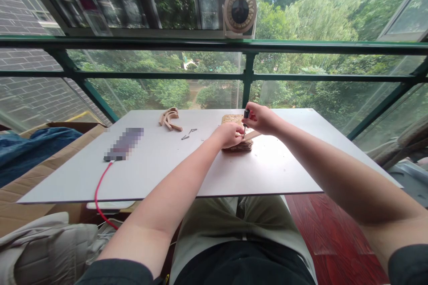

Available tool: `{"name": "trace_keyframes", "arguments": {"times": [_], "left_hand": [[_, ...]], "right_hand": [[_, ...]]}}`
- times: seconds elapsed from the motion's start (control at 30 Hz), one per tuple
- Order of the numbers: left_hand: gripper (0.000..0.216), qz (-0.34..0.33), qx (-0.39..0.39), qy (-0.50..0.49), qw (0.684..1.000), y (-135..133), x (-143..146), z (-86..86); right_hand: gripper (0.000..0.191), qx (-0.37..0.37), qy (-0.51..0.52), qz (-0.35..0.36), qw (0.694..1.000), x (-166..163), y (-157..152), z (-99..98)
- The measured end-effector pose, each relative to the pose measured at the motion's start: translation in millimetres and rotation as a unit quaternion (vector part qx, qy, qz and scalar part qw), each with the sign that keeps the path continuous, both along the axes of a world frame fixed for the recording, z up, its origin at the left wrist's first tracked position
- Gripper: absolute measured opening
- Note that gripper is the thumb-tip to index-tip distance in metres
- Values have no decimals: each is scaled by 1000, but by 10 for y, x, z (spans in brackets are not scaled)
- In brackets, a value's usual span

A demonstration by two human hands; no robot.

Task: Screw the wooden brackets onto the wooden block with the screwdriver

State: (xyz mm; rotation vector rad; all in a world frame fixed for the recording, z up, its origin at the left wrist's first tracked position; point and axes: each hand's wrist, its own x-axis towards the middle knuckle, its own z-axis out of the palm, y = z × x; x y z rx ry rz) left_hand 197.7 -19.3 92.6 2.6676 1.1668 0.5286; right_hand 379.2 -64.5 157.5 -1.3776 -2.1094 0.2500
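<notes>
My right hand [261, 118] grips a screwdriver [246, 115], left hand [229, 135] curled near its tip, hold unclear — white surface [287, 169] beneath, railing [301, 47] beyond.

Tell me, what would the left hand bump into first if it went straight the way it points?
Probably the small tool that the right hand holds nearly upright, just beyond the left hand. Depth is unclear, so they may already touch.
</notes>
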Motion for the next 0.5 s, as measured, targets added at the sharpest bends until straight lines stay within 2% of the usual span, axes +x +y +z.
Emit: {"name": "trace_keyframes", "arguments": {"times": [0.5], "left_hand": [[19, 19, -15, -39, 999, -40, 3, 13]], "right_hand": [[27, 10, -4, -12, 1000, -9, -18, 7]]}}
